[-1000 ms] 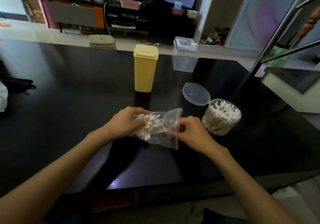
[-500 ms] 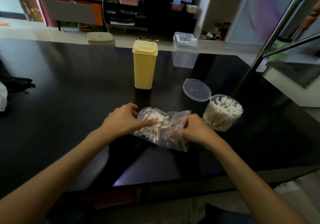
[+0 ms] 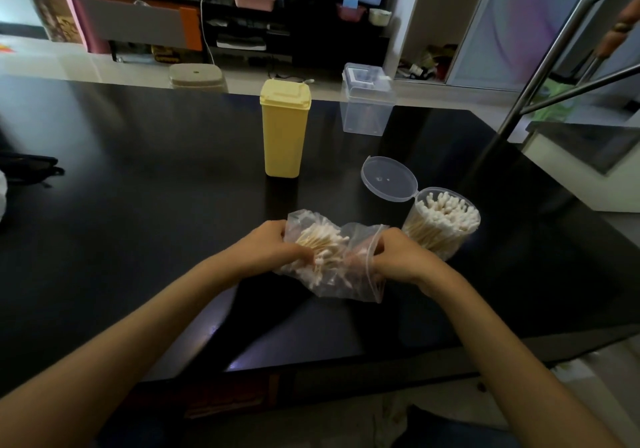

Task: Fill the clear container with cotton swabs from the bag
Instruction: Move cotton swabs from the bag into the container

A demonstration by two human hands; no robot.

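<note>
A clear zip bag (image 3: 334, 276) holding a bundle of cotton swabs (image 3: 322, 241) sits on the black table (image 3: 138, 205) in front of me. My left hand (image 3: 273, 248) grips the bag's left end around the swabs. My right hand (image 3: 398, 257) pinches the bag's open right edge, with some fingers inside the mouth. Just right of the bag stands the round clear container (image 3: 441, 224), packed with upright swabs, its hinged lid (image 3: 388, 178) flipped open to the back left.
A tall yellow lidded box (image 3: 284, 129) stands behind the bag. A square clear box (image 3: 366, 101) sits at the table's far edge. Steel railing tubes (image 3: 540, 66) rise at the right. A dark object (image 3: 27, 167) lies at the far left.
Both hands have lifted and bunched the bag, turning the swabs more upright. My right hand has worked into the bag's open mouth, and the bag has shifted slightly toward the container.
</note>
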